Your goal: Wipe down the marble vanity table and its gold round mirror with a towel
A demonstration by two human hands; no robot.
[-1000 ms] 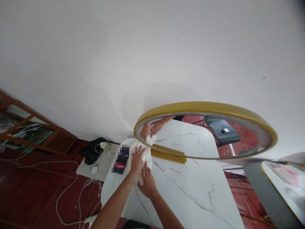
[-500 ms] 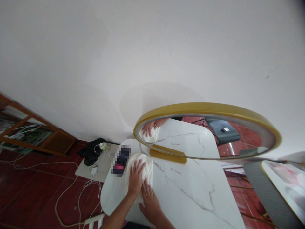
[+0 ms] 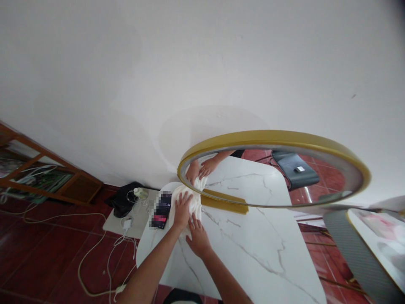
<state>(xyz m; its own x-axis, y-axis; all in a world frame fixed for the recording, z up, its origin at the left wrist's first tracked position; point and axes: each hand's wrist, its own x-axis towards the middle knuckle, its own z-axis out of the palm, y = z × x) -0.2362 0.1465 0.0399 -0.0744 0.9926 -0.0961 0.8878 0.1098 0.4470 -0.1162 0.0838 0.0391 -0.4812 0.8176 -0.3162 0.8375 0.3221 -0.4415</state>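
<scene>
Wall (image 3: pixel 202 63) spans the upper frame. Surface (image 3: pixel 247 253) occupies lower centre, beneath a gold-rimmed mirror (image 3: pixel 274 177) right of centre. White cloth (image 3: pixel 196 206) lies on the surface, lower centre. Left hand (image 3: pixel 182 208) rests flat on it, fingers spread; right hand (image 3: pixel 198 236), likewise ungripping, touches its lower edge. Phone (image 3: pixel 162 211) sits just left.

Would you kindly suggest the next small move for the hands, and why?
Probably draw the cloth gently toward the person: the left hand and right hand both touch it, the phone sits close on its left and the gold base close on its right, while bare table lies nearer the body.
</scene>
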